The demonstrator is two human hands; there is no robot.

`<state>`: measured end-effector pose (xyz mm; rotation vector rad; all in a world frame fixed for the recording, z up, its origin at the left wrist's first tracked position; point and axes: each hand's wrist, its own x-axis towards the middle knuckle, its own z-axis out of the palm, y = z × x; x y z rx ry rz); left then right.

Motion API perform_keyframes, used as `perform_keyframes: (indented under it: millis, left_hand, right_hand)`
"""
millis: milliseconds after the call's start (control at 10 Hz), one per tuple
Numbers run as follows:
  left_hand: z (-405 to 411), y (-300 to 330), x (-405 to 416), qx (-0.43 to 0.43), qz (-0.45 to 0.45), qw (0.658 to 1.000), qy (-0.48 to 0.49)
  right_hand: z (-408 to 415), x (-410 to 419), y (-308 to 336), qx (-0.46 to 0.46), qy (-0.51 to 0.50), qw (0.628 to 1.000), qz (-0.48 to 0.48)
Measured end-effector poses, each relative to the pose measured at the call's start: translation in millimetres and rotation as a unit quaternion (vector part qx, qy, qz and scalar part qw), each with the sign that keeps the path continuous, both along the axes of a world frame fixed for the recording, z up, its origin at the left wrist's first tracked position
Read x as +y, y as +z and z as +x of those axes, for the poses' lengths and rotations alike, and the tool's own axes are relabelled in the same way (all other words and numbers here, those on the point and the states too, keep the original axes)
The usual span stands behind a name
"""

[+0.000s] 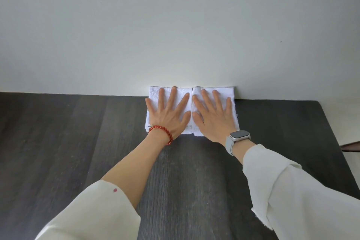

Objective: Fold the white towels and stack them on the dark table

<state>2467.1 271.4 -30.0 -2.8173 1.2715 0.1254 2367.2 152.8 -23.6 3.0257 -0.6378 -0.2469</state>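
Two folded white towels lie side by side at the far edge of the dark table [78, 142], pushed against the wall. My left hand [169, 113] rests flat with fingers spread on the left towel [153, 93]. My right hand [212, 115] lies flat the same way on the right towel [226, 91]. Both palms press down; neither hand grips anything. The two towels touch along a seam between my hands. A red bead bracelet is on my left wrist, a grey watch on my right.
A plain white wall [175, 25] rises directly behind the towels. The table's right edge [335, 126] slants away at the right, with a small dark object [350, 146] beyond it. Loose white sleeves cover both forearms.
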Motion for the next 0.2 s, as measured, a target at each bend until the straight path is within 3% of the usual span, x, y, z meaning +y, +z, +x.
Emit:
perform_keyframes:
  millis: [100, 200]
  left_hand:
    - [-0.3, 7.6, 2.9, 0.02, -0.018, 1.0, -0.002]
    - [-12.2, 14.0, 15.6, 0.006, -0.048, 0.999, -0.005]
  right_hand:
    - [-0.6, 0.8, 11.4, -0.031, -0.006, 0.999, 0.042]
    - [-9.2, 6.8, 31.0, -0.208, -0.058, 0.965, 0.149]
